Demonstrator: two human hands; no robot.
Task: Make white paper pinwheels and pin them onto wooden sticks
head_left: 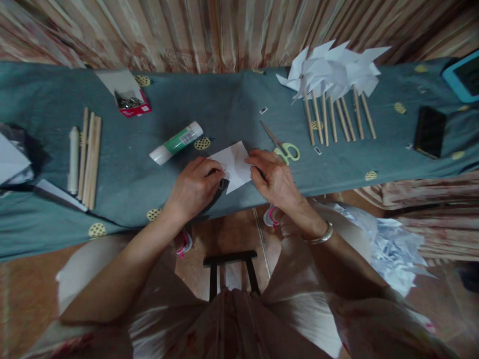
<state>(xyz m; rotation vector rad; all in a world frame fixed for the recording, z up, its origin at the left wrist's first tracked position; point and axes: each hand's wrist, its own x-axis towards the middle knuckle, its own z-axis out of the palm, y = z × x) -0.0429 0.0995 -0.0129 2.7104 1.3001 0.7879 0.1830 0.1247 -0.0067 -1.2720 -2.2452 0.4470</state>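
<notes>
Left hand (196, 184): pinches white paper's (237, 167) left edge | Right hand (275, 174): grips opposite edge | Scissors (277, 142): just beside right hand

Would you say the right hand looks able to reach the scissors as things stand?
Probably yes: the scissors lie just past the right hand, nothing visibly between, though it touches the white paper.

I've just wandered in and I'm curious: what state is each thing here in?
White paper: creased
Left hand: pinching the paper
Right hand: touching the paper
Scissors: blades apparently closed
Green-and-white tube: on its side
Red box: open
Paper pinwheels: assembled, lying down
Loose sticks: lying bare
Phone: lying flat
Tablet: screen dark
Floor papers: heaped
</notes>
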